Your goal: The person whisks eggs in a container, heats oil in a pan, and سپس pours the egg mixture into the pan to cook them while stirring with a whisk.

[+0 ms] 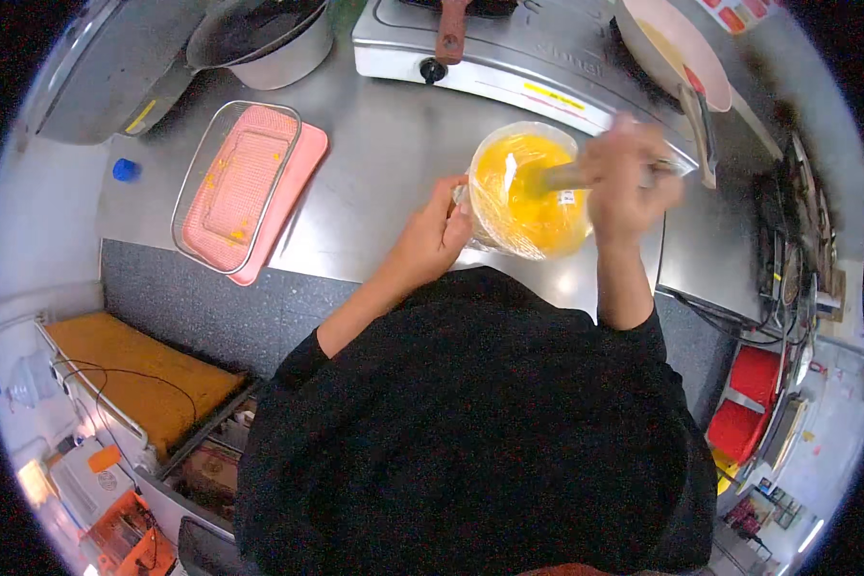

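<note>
A clear bowl (522,248), crinkled like plastic film along its near side, stands on the steel counter in front of me. Yellow liquid (500,205), perhaps beaten egg, fills much of it. My left hand (438,234) grips the bowl's left side, thumb uppermost. Over the right rim, my right hand (628,180) is closed around the handle of a utensil (558,177). Its far end dips into the liquid, and motion blur hides what kind of utensil it is. Small white labels show on the bowl.
Left of the bowl, a wire mesh basket (241,189) with orange bits rests on a pink tray (311,162). A blue cap (125,170) lies farther left. Behind are a gas stove (475,79) and a large pot (281,65). A pink frying pan (705,61) stands back right.
</note>
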The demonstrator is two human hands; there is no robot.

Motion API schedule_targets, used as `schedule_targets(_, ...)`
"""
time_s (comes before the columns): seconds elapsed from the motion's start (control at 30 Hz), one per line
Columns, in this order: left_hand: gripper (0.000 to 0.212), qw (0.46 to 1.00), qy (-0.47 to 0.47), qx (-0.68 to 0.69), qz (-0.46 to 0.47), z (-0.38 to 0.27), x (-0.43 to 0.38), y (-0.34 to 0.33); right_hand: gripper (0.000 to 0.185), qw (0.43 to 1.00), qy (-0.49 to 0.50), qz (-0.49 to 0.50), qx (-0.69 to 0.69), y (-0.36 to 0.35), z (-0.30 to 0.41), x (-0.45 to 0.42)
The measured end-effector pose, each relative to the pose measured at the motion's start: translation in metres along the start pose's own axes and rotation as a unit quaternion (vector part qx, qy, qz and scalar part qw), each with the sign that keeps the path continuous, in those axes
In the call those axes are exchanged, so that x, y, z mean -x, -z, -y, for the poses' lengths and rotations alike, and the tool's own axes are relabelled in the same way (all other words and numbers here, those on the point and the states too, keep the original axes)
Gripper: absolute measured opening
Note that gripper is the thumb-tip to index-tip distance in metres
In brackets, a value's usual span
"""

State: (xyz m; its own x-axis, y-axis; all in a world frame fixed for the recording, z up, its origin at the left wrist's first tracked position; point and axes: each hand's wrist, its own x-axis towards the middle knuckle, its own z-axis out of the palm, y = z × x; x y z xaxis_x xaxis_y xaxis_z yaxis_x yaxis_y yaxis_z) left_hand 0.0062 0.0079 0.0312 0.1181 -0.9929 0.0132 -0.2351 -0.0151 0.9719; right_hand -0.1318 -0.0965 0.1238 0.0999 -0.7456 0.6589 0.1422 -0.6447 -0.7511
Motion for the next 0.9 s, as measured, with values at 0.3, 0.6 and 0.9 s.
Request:
schedule_targets(0.3, 0.036, 1.000, -0.001, 0.005, -0.005, 0.005, 0.001, -0.002, 0.018, 0.989, -0.120, -0.056, -0.061, -0.008, 0.003, -0.009)
schedule_targets(0.6, 0.037, 1.000, 0.000, -0.010, -0.013, 0.003, 0.000, -0.005, 0.024, 0.974, -0.162, 0.063, 0.147, -0.011, -0.025, 0.016)
schedule_targets(0.9, 0.036, 0.999, -0.029, 0.010, -0.027, 0.008, -0.002, -0.006, 0.021, 0.990, -0.029, -0.016, -0.134, 0.004, -0.001, 0.004)
